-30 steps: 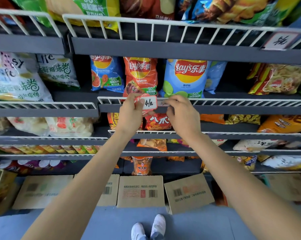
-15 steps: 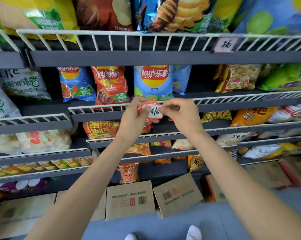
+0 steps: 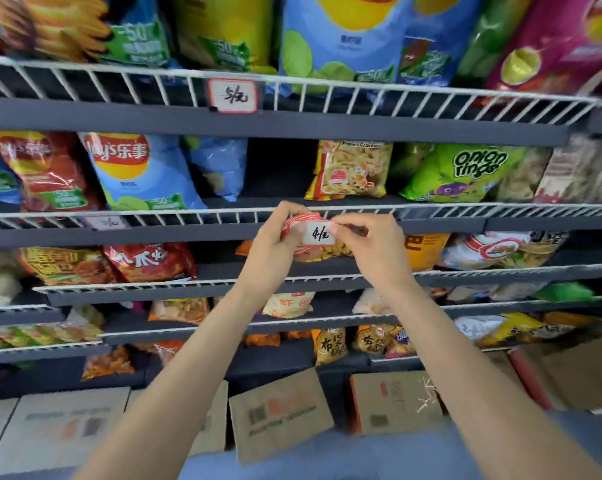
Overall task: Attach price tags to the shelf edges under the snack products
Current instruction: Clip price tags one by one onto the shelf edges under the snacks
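My left hand grips a small stack of red-bordered white price tags. My right hand pinches the front tag, handwritten "4", at its right end. Both hands hover just in front of the white wire shelf edge below the prawn cracker bag. One tag hangs on the upper shelf rail. Another tag, blurred, sits on the middle rail under the blue Lay's bag.
A green onion rings bag stands to the right of the prawn crackers. Lower shelves hold several snack bags. Cardboard boxes lean against the shelf base on the blue floor.
The view and both hands have shifted right along the shelf, from under the Lay's bags to under the prawn crackers. A tag now stays on the rail under the Lay's.
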Tool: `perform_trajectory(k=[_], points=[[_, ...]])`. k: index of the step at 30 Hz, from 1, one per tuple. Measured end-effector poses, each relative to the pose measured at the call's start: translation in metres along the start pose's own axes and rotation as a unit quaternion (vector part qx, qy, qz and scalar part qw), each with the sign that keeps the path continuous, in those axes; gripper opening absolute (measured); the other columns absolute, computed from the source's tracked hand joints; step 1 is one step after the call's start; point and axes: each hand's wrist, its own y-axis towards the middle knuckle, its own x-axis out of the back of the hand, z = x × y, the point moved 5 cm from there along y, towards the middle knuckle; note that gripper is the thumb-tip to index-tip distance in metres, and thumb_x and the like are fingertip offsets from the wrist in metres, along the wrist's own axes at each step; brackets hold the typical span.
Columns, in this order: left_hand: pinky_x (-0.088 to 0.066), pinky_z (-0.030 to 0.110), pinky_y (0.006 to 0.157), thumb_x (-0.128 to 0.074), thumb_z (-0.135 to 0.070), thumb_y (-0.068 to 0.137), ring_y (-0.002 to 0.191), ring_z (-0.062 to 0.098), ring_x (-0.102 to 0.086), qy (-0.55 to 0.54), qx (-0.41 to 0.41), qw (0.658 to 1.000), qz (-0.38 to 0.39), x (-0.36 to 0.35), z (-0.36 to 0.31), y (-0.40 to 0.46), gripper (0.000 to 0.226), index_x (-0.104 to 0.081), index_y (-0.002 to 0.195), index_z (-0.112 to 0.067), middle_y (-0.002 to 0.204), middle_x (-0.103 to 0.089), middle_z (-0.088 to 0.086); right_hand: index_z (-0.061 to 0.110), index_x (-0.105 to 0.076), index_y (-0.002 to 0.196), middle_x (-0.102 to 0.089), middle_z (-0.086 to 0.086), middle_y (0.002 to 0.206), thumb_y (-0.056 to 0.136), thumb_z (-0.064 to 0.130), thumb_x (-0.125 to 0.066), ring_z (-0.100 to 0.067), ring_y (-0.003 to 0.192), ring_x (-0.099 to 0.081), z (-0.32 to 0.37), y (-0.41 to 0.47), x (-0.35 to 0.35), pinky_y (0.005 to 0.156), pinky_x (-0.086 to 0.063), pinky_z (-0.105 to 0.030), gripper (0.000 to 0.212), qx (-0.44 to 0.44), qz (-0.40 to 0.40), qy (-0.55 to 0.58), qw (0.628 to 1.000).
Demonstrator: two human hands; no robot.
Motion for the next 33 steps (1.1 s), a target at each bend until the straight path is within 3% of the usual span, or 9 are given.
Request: perform_trajectory(k=[3,7,13,16,18,23,27,33], points=[[-0.054,0.016,0.064,-0.040,-0.010,0.099,0.077,0.009,-0.068,0.002,0.007,1.000,-0.022,-0.041,-0.001,0.005,0.014,-0.053,0.098,-0.016,0.090,-0.065,-0.002,0.012,-0.074,0.096,-0.071,0.003,0.091,0.086,0.021,-0.066,0.000,0.074,-0.056,-0.033,0.005,0.029,0.073,-0.042,-0.014,0.015,-0.008,-0.008,0.001,1.000],[-0.053,0.014,0.064,-0.039,-0.012,0.100,0.067,0.000,-0.067,0.038,0.014,0.999,-0.034,-0.074,0.001,0.014,0.011,-0.049,0.104,-0.012,0.086,-0.065,-0.003,0.016,-0.072,0.087,-0.070,0.001,0.074,0.086,0.019,-0.065,-0.003,0.053,-0.061,-0.073,0.015,0.060,0.066,-0.048,-0.018,0.007,-0.036,-0.031,0.033,0.998],[-0.050,0.043,0.091,-0.043,-0.023,0.098,0.095,0.024,-0.066,0.123,0.065,0.990,-0.024,-0.102,0.029,0.048,0.023,-0.051,0.118,-0.013,0.105,-0.068,0.008,0.009,-0.069,0.087,-0.071,-0.007,0.071,0.089,0.008,-0.058,-0.011,0.065,-0.069,-0.119,0.038,0.085,0.074,-0.057,-0.033,0.011,-0.108,-0.091,0.077,0.987],[-0.051,0.040,0.088,-0.044,-0.025,0.098,0.090,0.022,-0.064,0.161,0.092,0.983,-0.008,-0.117,0.037,0.064,0.029,-0.051,0.122,-0.011,0.103,-0.066,0.006,0.015,-0.068,0.084,-0.069,-0.002,0.068,0.089,0.012,-0.059,-0.011,0.067,-0.069,-0.135,0.046,0.091,0.079,-0.056,-0.039,0.010,-0.114,-0.088,0.080,0.986],[-0.051,0.046,0.087,-0.044,-0.022,0.098,0.089,0.026,-0.066,0.165,0.109,0.980,0.010,-0.131,0.038,0.072,0.030,-0.050,0.125,-0.010,0.103,-0.067,0.011,0.014,-0.070,0.088,-0.069,-0.003,0.069,0.089,0.014,-0.060,-0.014,0.069,-0.069,-0.142,0.050,0.096,0.080,-0.056,-0.040,0.010,-0.112,-0.076,0.084,0.987],[-0.040,0.030,0.101,-0.044,-0.018,0.098,0.117,0.026,-0.055,0.200,0.146,0.968,0.037,-0.159,0.038,0.085,0.044,-0.037,0.141,-0.009,0.137,-0.050,0.011,0.011,-0.070,0.092,-0.069,-0.005,0.071,0.090,0.013,-0.059,-0.016,0.071,-0.070,-0.153,0.059,0.107,0.079,-0.057,-0.039,0.012,-0.092,-0.061,0.086,0.990],[-0.047,0.048,0.098,-0.047,-0.022,0.094,0.109,0.036,-0.061,0.155,0.164,0.974,0.014,-0.168,0.052,0.091,0.051,-0.036,0.142,-0.009,0.127,-0.058,0.020,0.018,-0.065,0.086,-0.067,-0.002,0.070,0.091,0.012,-0.057,-0.014,0.071,-0.069,-0.160,0.067,0.111,0.079,-0.057,-0.035,0.011,-0.076,-0.030,0.088,0.993],[-0.054,0.046,0.085,-0.046,-0.015,0.096,0.089,0.032,-0.067,0.191,0.153,0.967,-0.066,-0.176,0.047,0.089,0.026,-0.057,0.117,-0.004,0.104,-0.067,0.018,0.012,-0.067,0.089,-0.068,-0.003,0.073,0.092,0.013,-0.056,-0.012,0.072,-0.069,-0.170,0.074,0.116,0.079,-0.057,-0.034,0.011,-0.047,-0.013,0.087,0.995]])
